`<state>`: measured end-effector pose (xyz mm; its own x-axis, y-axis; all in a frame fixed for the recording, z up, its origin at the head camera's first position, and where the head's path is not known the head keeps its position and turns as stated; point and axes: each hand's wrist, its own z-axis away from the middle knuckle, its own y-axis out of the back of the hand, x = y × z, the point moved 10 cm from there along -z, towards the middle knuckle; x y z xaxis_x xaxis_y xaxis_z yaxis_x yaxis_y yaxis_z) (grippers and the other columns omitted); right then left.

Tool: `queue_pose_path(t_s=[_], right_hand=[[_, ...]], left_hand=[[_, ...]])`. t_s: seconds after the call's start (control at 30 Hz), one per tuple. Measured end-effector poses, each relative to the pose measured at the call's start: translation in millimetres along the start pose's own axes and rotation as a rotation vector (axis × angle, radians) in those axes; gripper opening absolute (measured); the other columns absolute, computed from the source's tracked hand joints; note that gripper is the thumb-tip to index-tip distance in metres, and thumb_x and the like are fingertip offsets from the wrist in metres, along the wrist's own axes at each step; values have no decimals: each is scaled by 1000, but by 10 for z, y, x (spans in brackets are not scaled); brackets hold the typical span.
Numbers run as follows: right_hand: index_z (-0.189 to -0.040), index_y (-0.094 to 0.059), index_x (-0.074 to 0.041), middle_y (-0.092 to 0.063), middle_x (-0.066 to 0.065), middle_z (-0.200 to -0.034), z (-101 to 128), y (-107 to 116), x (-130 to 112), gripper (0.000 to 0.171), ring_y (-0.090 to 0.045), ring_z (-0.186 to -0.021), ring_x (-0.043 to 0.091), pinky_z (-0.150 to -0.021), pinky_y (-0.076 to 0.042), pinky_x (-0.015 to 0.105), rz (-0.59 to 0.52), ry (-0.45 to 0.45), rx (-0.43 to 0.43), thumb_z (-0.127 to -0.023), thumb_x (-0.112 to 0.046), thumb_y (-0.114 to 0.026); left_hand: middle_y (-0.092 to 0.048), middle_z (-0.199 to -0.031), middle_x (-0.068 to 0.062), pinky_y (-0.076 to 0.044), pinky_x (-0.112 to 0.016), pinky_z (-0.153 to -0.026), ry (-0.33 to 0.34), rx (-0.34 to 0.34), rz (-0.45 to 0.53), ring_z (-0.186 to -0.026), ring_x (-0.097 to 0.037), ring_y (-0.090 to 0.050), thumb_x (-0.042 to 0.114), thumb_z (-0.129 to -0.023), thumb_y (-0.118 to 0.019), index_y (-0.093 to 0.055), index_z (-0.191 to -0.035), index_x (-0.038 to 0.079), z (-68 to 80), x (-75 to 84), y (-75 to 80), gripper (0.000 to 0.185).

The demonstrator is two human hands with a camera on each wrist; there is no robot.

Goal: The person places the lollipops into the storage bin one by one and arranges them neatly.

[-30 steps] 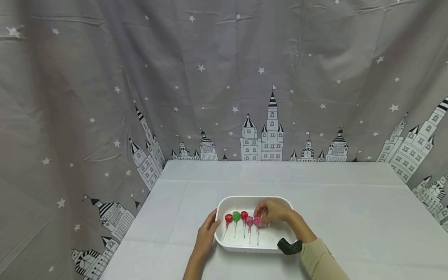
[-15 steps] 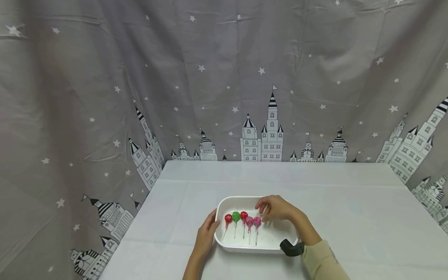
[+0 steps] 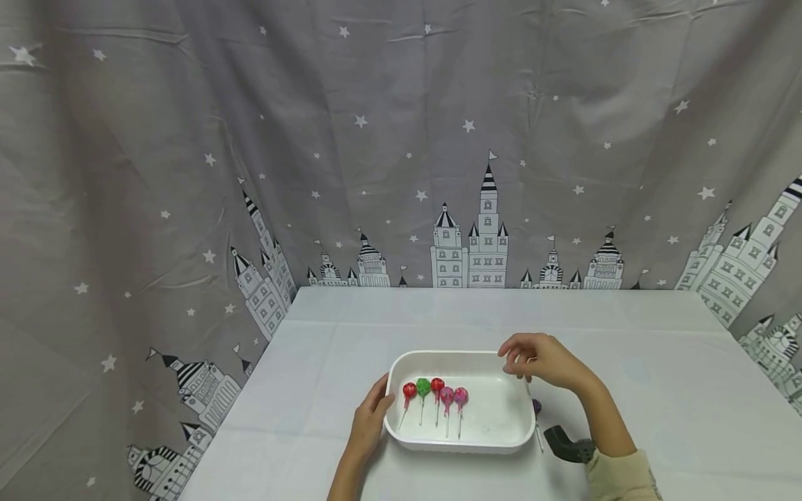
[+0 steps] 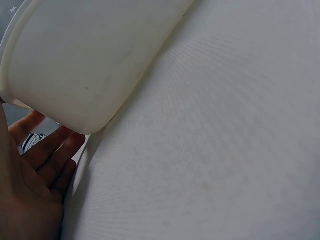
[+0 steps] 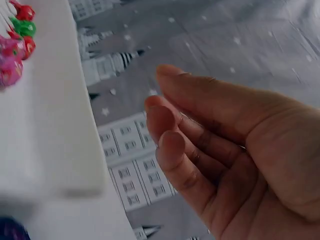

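My left hand (image 3: 370, 416) holds the left end of a white oval-cornered tray (image 3: 460, 446), thumb at the rim and fingers along the outer wall. Inside, toward the left, several wrapped lollipops lie in a row with sticks toward me: a red lollipop (image 3: 410, 390), a green lollipop (image 3: 422, 387), another red lollipop (image 3: 437, 383) and two pink lollipops, the rightmost pink one (image 3: 461, 396) closest to the bare right half. Over the tray's far right corner hovers my right hand (image 3: 545, 358), fingers loosely bent, nothing between them in the right wrist view.
A dark purple lollipop (image 3: 537, 406) lies on the white tabletop (image 3: 633, 390) just outside the tray's right end, partly hidden by the rim. A black curved wrist mount (image 3: 567, 445) sits below my right forearm. A grey castle-print curtain (image 3: 388, 153) hangs behind the table.
My right hand has drawn away from the rightmost pink lollipop, moving right to the tray's far corner. The purple lollipop has come into sight beside the tray. My left hand stays put.
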<state>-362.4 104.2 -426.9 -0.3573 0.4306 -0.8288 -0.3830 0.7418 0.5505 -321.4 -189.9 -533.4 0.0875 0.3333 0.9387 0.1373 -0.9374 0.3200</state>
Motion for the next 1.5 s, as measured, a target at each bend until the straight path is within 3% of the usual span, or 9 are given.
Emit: queue_pose_path(t_s=[0.17,0.27,0.47,0.7,1.17,1.5], right_hand=[[-102,-62,0,-62,8,-81,166,199,246,24,-58,-69,39,-56,-54,40,-82,-73,26,-83,-13,-68],[-105,-60,3,-63,9,-83,232,208,392,23,-60,-72,36,-60,-54,43,-104,-87,-16,-84,-6,-63],[-107,-58,9,-62,11,-85,318,18,682,30,-59,-71,19,-59,-54,36,-174,-108,-152,-80,-2,-65],[-106,-60,9,-64,13,-90,368,-203,967,33,-61,-70,19,-55,-53,28,-256,-161,-213,-77,-3,-70],[-103,-62,6,-65,8,-88,367,-240,1006,34,-58,-63,14,-51,-51,26,-206,-158,-186,-75,-8,-74],[-103,-63,4,-66,11,-95,444,-196,1014,30,-58,-71,17,-58,-51,27,-159,-170,-175,-77,-9,-71]], left_hand=[[-46,-136,-14,-30,-46,-105,10,11,2,-126,-31,-41,25,-93,-51,-46,-135,10,-2,2,26,45],[-46,-136,-14,-31,-46,-105,4,11,2,-126,-32,-41,25,-94,-50,-47,-135,10,0,11,30,45],[-46,-136,-15,-30,-47,-105,-13,2,0,-126,-33,-40,25,-94,-50,-46,-135,8,5,5,19,45],[-45,-137,-15,-30,-47,-105,8,5,8,-127,-32,-40,25,-94,-50,-46,-136,9,23,13,13,45],[-45,-137,-16,-30,-45,-105,-7,4,5,-127,-33,-40,25,-94,-50,-45,-136,7,12,32,9,46],[-45,-137,-15,-31,-46,-104,21,6,-2,-127,-32,-40,28,-93,-50,-46,-135,9,18,7,-1,46]])
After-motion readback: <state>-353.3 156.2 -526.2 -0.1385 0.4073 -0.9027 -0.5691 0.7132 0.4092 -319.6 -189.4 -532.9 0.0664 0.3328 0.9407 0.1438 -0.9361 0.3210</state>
